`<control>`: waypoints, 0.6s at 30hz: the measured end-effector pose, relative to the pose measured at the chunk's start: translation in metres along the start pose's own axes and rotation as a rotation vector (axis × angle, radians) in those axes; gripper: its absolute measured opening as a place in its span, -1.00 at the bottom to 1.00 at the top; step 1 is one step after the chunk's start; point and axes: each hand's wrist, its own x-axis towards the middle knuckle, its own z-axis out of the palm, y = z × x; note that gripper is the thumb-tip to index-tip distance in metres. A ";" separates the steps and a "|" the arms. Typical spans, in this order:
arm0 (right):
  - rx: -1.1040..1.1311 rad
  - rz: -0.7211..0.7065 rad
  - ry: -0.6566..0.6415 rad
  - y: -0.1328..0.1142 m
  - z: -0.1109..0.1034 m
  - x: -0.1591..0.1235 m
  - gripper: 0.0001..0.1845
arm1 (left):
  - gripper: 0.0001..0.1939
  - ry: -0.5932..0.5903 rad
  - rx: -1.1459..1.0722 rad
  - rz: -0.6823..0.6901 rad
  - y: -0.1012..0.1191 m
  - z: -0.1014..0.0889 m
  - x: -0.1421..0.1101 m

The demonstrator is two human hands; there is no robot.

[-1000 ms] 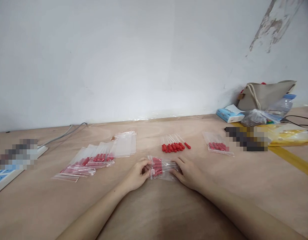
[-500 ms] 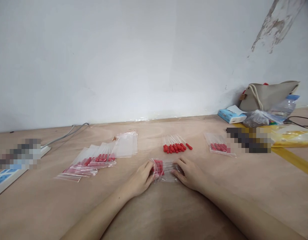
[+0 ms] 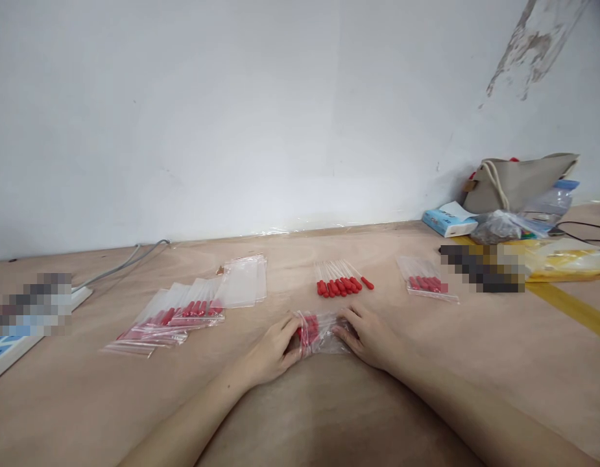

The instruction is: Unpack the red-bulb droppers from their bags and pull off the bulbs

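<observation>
Left hand point(image 3: 275, 347) has shifted slightly right over the last second, taking the left end of the bag point(image 3: 331, 340) with it; that end looks more crumpled now. Right hand point(image 3: 372, 340) about where it was. Hands apart, one clamped on each end of the bag: left fingers and thumb at the bulb end, right at the other.

Bag is at the near middle of the desk point(image 3: 300, 408), between the hands. Long axis runs left-right. Red bulbs point(image 3: 308, 329) inside at the left; right end goes under the right fingers. Clear plastic, wrinkled, shiny, reddish line near the left end. Can't count the bulbs through the creases.

Just beyond: loose droppers point(image 3: 339, 287) in a row, red bulbs toward the person, clear stems toward the wall point(image 3: 261, 117); rightmost sits a bit apart. Right of them, one filled bag point(image 3: 423, 283) lying flat. Left side: overlapping filled bags point(image 3: 168, 318), with flat clear bags point(image 3: 241, 282) at their right.

Far left, power strip point(image 3: 8, 347) with grey cable point(image 3: 129, 263). Far right, blue tissue pack point(image 3: 448, 220), tote point(image 3: 521, 185), yellow tape point(image 3: 575, 311).
</observation>
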 end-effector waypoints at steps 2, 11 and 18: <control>-0.001 0.004 -0.002 0.000 0.000 0.000 -0.78 | -0.64 -0.005 0.003 -0.005 0.001 0.000 -0.001; 0.033 0.003 -0.037 -0.001 -0.005 -0.001 -0.75 | -0.76 0.059 -0.081 -0.082 0.005 0.007 -0.001; 0.046 0.016 -0.055 0.001 -0.006 -0.001 -0.64 | -0.75 0.025 -0.253 -0.158 -0.007 -0.008 -0.002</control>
